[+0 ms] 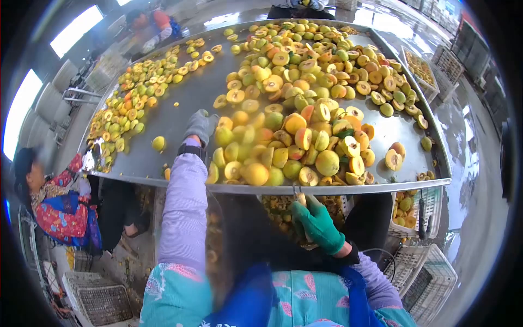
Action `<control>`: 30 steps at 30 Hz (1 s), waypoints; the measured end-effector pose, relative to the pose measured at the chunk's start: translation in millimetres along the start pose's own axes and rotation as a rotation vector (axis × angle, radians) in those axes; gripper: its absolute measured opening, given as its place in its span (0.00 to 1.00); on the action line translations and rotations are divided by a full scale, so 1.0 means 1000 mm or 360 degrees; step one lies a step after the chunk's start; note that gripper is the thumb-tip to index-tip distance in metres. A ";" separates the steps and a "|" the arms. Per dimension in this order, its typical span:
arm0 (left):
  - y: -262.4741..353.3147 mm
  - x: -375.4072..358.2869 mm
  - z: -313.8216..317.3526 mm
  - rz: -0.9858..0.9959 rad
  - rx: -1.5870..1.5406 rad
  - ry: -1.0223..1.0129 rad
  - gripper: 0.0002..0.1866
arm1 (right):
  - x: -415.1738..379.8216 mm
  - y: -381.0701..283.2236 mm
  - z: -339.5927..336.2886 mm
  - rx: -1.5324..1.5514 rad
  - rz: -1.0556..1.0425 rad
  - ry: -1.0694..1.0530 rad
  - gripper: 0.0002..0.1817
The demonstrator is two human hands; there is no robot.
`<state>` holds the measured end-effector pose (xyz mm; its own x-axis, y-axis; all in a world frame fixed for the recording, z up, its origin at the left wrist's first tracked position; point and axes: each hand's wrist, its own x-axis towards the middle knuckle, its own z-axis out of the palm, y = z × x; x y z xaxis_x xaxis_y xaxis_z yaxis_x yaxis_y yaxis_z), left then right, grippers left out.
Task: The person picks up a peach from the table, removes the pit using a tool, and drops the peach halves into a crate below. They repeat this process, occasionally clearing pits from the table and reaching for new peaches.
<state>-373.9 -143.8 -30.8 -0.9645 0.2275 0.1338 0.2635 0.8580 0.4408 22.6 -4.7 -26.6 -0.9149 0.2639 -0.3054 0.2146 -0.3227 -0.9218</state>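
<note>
My left hand (200, 128), in a grey glove, reaches over the metal table at the left edge of a big heap of halved yellow-orange fruit (255, 174), which look like peaches or apricots. Its fingers are partly bent and spread, with no fruit visible in them. In a green glove, my right hand (318, 223) is closed around a wooden-handled tool (299, 200), just below the table's front rim. The tool's narrow metal tip points up towards the rim; the glove covers much of the handle.
The raised metal table edge (327, 190) runs in front of me. More fruit halves (128, 111) line the table's left side, where a person (60, 210) sits. Crates of fruit (419, 210) stand at right, stacked crates (427, 283) below them. Other people work at the far side.
</note>
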 end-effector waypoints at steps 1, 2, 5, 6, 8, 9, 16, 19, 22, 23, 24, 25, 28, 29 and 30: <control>0.008 0.008 0.004 0.0148 0.0122 -0.0236 0.23 | 0.000 0.000 -0.003 0.0071 0.0070 0.0048 0.12; 0.012 0.016 0.009 0.0293 0.0248 -0.0470 0.24 | -0.001 -0.002 -0.004 0.0150 0.0074 0.0049 0.12; 0.009 0.025 0.016 0.0490 0.0412 -0.0486 0.23 | 0.002 -0.003 -0.004 0.0217 0.0106 0.0093 0.11; 0.003 0.027 0.018 0.0521 0.0429 -0.0379 0.23 | 0.004 -0.005 -0.007 0.0124 0.0137 0.0097 0.13; -0.024 0.033 0.036 0.0695 -0.0229 0.0175 0.19 | 0.014 0.001 -0.009 0.0035 -0.0155 0.0185 0.15; 0.011 0.007 0.002 0.0586 -0.0278 0.0046 0.14 | 0.014 0.005 -0.012 -0.0026 -0.0274 0.0284 0.16; 0.225 -0.227 -0.012 0.1403 -0.0999 -0.1355 0.22 | -0.021 -0.036 -0.075 0.0497 -0.0738 0.0709 0.22; 0.296 -0.284 0.021 0.1868 -0.1109 -0.1422 0.21 | -0.092 -0.039 -0.130 0.0973 -0.0868 0.1043 0.18; 0.322 -0.320 0.048 0.1976 -0.1240 -0.1327 0.20 | -0.121 -0.004 -0.223 0.0650 -0.1075 0.1774 0.14; 0.321 -0.328 0.049 0.1939 -0.1221 -0.1382 0.20 | -0.121 0.013 -0.260 0.0335 -0.1007 0.1923 0.13; 0.313 -0.331 0.038 0.1773 -0.1162 -0.1625 0.19 | -0.116 0.027 -0.291 0.0184 -0.0862 0.2022 0.13; 0.295 -0.327 0.025 0.1553 -0.1089 -0.1814 0.19 | -0.119 0.041 -0.311 0.0171 -0.0712 0.2073 0.12; 0.209 -0.295 -0.008 0.1341 -0.1077 -0.1004 0.15 | -0.112 0.059 -0.334 0.0421 -0.0352 0.1965 0.10; 0.181 -0.287 -0.020 0.1285 -0.1033 -0.0715 0.13 | -0.109 0.057 -0.324 0.0499 -0.0290 0.1895 0.09; 0.131 -0.267 -0.012 0.0733 -0.1268 -0.0730 0.13 | -0.099 0.060 -0.314 0.0470 -0.0476 0.1707 0.16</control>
<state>-81.5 -97.8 1.5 -0.6360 0.7547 0.1611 0.3814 0.1260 0.9158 233.5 235.0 -126.1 -0.1240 0.9575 -0.2602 -0.1799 -0.2796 -0.9431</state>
